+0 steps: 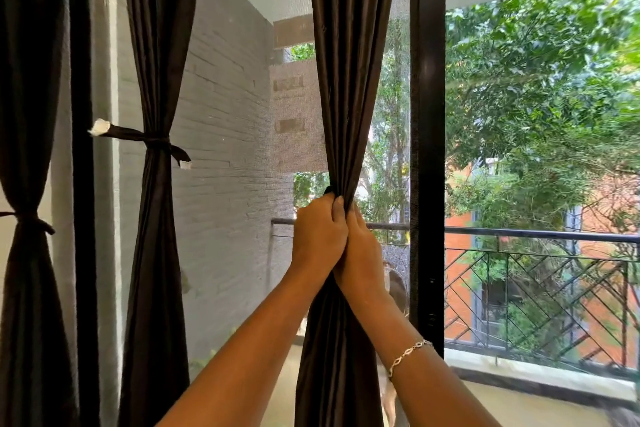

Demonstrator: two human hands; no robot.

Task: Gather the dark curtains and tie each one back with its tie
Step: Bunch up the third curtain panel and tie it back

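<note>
Together, left grip point(318, 236) and right grip point(362, 255) clench the bunched curtain point(349, 80) between them.

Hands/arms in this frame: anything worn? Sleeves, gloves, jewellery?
No sleeves or gloves in view; both forearms are uncovered. A silver chain-link bracelet sits on the right wrist. The left wrist wears nothing. No rings show on the left hand or the right hand.

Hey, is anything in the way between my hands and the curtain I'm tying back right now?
Nothing visible. The left hand and right hand both grip the right curtain directly, fingers curled round the bunched fabric.
</note>
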